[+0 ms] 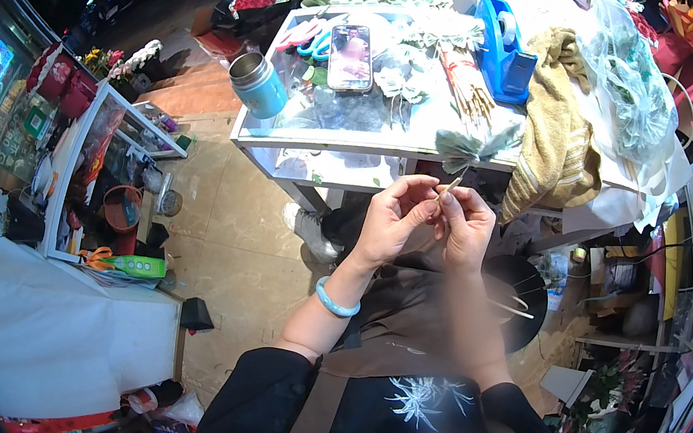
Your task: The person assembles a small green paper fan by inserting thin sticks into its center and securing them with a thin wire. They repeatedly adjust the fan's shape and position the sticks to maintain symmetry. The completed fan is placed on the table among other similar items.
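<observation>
In front of my apron, both hands meet at a thin stem with a pale beige wrapped part [450,188]. A pair of grey-green, gauzy artificial leaves [459,150] fans out from its upper end, just over the table's front edge. The thumb and fingers of my right hand [465,226] pinch the stem. Close against it, my left hand [399,220] has its fingers curled and its thumb and fingertips closed at the stem's lower part. A pale blue bangle [337,298] circles my left wrist. Fingers partly hide the stem's lower end.
On the white-framed glass table [287,133] are a blue tumbler [258,85], a phone [352,59], scissors [315,42], bundled stems [467,87], a blue tape dispenser [504,53] and a mustard towel [558,127]. Plastic-wrapped pale bunches [636,107] lie right. A round black seat [517,298] stands below.
</observation>
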Available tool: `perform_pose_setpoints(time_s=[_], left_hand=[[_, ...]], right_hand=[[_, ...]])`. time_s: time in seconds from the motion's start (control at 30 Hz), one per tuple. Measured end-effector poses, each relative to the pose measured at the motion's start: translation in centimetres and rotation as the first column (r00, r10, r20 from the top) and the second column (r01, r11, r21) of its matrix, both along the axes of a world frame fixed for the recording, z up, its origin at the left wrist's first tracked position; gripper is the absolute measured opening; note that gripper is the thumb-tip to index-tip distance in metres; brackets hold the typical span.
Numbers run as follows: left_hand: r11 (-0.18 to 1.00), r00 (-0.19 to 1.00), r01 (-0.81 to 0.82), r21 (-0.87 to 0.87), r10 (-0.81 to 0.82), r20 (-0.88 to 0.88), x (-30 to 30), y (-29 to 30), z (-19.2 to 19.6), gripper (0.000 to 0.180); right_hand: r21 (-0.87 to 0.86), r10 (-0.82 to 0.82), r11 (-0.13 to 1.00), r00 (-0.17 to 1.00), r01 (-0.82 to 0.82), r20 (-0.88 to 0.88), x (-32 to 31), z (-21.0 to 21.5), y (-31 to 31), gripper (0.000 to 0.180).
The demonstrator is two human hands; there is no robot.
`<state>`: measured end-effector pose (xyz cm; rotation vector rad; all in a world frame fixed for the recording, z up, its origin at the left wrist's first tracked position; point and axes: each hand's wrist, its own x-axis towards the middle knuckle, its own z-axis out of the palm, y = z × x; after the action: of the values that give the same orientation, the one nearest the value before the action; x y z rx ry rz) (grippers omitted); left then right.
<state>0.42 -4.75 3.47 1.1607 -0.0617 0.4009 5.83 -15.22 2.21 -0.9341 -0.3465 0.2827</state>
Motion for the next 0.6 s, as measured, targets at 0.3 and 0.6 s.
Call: perform_pose_setpoints(time_s=[0.3, 0.6], left_hand=[[1.0, 0.996, -0.023, 0.009, 0.024, -0.088, -0.3, 0.1, -0.5, 0.013], [1.0, 1.0, -0.012, -0.02, 0.013, 0.015, -0.6, -0.4, -1.3, 0.013]], right_hand=[[-0.156, -0.045, 0.985, 0.985, 0.071, 0.169, -0.4, 0.3, -0.3, 0.014], [0.008, 0.365, 0.931, 0.931, -0.365, -0.027, 1.4, 0.9, -1.9, 0.013]])
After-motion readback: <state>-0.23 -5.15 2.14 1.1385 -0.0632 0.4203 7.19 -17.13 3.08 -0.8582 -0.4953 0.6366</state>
